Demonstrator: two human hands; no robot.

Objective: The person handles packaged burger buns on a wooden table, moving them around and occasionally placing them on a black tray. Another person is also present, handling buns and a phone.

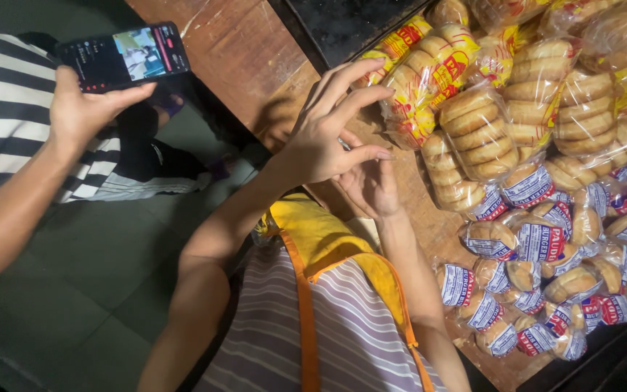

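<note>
Wooden surface (241,43), worn brown, carries a big pile of bagged buns (473,131) that fills its right side. Upper packs hold rows of round buns under yellow-and-red labels. Lower packs (538,239), nearer the surface edge, are smaller, with blue, white and red labels. All packs look sealed and lie loosely heaped, not in rows.

Left hand (324,138) hovers just left of the pile, its fingers (350,76) spread wide and long. Thumb and forefinger curl down to meet the right hand (371,189). Nothing is visibly held in it.

Right hand sits under and behind the left one, touching it, close to the pile's left edge. Its fingers are mostly covered, so I cannot tell whether they are closed on anything.

Neither hand touches a pack. Judging by this, the buns are already set out and no pack is being handled; the hands are busy with each other.

Well left of the pile, off the surface, another person's hand (81,109) holds a lit phone (125,56). A dark tray (342,22) lies above the pile.
</note>
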